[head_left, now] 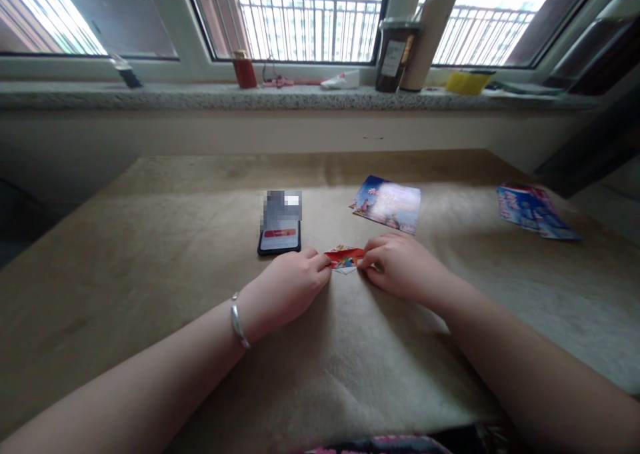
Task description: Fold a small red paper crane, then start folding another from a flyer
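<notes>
A small folded piece of coloured paper, red and white with a printed pattern, lies on the tan table cover in front of me. My left hand, with a silver bracelet at the wrist, pinches its left end with curled fingers. My right hand pinches its right end the same way. Most of the paper is hidden between the two hands.
A phone lies face up just beyond my left hand. A blue printed sheet lies behind my right hand, and more such sheets at the far right. The windowsill holds a red cup, a dark jar and a yellow object.
</notes>
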Demonstrator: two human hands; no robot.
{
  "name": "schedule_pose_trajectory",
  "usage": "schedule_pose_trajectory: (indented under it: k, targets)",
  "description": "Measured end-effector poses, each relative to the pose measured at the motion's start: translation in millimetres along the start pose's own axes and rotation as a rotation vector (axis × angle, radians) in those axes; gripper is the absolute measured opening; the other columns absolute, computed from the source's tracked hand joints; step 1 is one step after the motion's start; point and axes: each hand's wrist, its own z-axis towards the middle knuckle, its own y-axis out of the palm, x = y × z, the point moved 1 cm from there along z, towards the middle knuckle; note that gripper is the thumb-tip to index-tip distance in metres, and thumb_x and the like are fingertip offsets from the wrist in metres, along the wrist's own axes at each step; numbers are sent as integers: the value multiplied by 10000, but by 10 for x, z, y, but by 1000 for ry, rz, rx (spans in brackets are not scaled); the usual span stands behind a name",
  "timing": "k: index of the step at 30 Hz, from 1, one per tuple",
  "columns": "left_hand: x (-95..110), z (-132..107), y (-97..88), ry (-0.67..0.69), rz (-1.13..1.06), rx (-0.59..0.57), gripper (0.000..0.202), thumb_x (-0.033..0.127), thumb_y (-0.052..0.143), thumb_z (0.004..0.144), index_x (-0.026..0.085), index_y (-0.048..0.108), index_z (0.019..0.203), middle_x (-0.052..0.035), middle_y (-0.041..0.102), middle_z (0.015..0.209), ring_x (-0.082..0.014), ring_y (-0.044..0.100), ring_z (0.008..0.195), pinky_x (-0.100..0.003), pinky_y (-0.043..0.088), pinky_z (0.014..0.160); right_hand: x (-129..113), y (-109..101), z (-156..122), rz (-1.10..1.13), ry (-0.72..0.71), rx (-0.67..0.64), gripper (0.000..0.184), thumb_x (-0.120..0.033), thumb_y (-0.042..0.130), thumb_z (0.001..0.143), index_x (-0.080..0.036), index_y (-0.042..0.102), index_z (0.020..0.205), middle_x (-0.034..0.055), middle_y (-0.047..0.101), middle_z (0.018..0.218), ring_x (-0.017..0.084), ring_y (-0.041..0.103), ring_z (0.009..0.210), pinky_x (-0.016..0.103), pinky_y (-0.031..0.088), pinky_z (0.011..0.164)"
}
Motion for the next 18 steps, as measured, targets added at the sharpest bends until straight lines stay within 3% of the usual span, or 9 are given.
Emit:
schedule_pose_trajectory:
  k: [13, 18]
  targets:
    - [2, -3, 19, -33, 0, 58, 145, 166, 459, 869, 131, 589, 924, -74, 606, 912, -215, 538, 826, -360, 505, 737, -5, 23, 17, -2, -50, 61, 177, -203, 529, 789, -224, 697, 840, 13, 688, 789, 164, 597, 754, 271, 372, 689]
    - [4, -15, 15, -23, -9, 79, 230, 163, 464, 864, 139, 582, 1059, -84, 606, 974, -219, 534, 854, -365, 505, 751, -66, 15, -5, -79, -75, 50, 202, -206, 514, 811, -235, 710, 850, 11, 681, 793, 155, 589, 727, 275, 362, 669]
